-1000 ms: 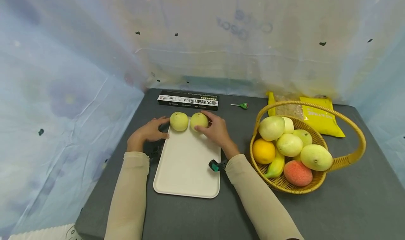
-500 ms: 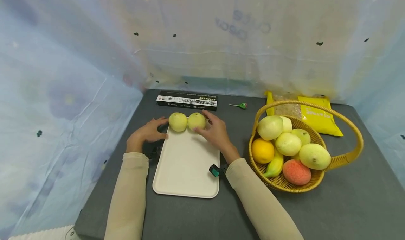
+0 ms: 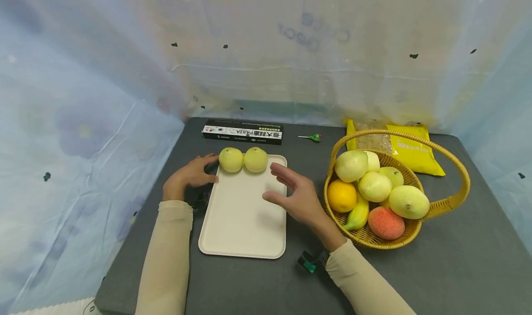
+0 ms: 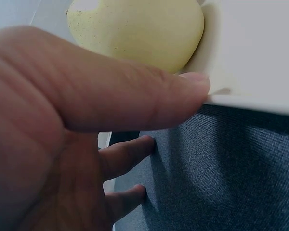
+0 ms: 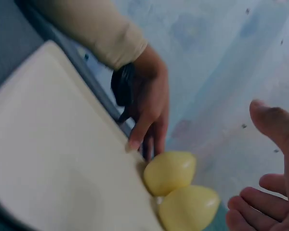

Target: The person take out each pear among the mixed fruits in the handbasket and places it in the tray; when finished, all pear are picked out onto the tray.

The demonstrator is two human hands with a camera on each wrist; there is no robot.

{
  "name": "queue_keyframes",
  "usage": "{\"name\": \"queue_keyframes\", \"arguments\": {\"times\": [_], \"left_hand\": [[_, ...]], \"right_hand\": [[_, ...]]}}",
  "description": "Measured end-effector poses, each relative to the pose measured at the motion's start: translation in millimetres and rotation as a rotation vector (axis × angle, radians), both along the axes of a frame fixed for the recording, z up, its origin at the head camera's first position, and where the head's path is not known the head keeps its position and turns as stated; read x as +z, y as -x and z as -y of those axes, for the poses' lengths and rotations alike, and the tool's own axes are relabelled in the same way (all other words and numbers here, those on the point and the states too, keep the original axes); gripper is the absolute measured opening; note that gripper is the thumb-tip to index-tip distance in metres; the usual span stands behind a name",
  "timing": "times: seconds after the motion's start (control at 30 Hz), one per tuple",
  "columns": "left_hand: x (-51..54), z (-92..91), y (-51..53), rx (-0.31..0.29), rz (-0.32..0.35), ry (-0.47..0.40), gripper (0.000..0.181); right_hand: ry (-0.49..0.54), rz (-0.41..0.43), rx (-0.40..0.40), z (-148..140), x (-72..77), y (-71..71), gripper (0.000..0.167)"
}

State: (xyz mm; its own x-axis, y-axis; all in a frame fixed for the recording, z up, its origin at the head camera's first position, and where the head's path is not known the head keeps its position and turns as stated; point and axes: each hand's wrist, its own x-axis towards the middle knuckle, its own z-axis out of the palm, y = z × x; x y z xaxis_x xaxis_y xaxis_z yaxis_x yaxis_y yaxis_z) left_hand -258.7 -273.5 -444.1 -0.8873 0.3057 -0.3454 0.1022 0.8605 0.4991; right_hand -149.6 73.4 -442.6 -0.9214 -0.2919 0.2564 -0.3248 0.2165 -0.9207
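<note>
Two smooth, roundish fruits (image 3: pixel 231 160) | flat, round-cornered tray (image 3: pixel 243 218) | woven basket (image 3: pixel 367 237)

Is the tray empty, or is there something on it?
Not empty: in the head view, one pale fruit and a second fruit sit at the far end of the tray, its near part bare.

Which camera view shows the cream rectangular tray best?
The head view: the cream rectangular tray lies wholly within frame, only partly covered. The left wrist view shows just some edge and surface, upper right; the right wrist view shows more, slanted and cut off left and below.
</note>
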Motion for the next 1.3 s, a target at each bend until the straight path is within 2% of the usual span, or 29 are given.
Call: {"name": "queue_keyframes", "arguments": {"times": [0.1,0.33,0.47,0.67,0.8,0.93,1.17,1.3], "left_hand": [[0.5,0.1,0.1,-0.004,-0.003,0.0,0.084],[1.0,0.6,-1.1,-0.009,-0.006,0.001,0.085],[0.5,-0.3,-1.0,-0.008,-0.006,-0.002,0.085],[0.0,0.4,-1.2,-0.012,-0.006,0.0,0.085],[-0.6,1.2,-0.8,-0.008,-0.001,0.002,0.085],[-1.6,0.9,-1.2,-0.006,0.006,-0.004,0.085],[-2.4,1.3,-0.5,-0.003,0.002,-0.007,0.085],[-2.5,1.3,0.0,-0.008,-0.004,-0.01,0.085]], "right_hand": [[0.044,0.013,0.053,-17,10.5,-16.6,0.077],[0.031,-0.03,0.113,-67,30.0,-49.4,0.078],[-0.008,-0.062,0.086,-101,37.5,-60.9,0.072],[-0.087,-0.107,-0.028,-153,51.5,-70.4,0.066],[-0.149,-0.141,-0.112,-178,60.6,-71.9,0.066],[-0.217,-0.171,-0.193,-191,68.0,-68.9,0.068],[-0.317,-0.117,-0.313,-192,78.4,-54.7,0.062],[-0.431,-0.054,-0.358,-191,82.2,-42.6,0.059]]}}
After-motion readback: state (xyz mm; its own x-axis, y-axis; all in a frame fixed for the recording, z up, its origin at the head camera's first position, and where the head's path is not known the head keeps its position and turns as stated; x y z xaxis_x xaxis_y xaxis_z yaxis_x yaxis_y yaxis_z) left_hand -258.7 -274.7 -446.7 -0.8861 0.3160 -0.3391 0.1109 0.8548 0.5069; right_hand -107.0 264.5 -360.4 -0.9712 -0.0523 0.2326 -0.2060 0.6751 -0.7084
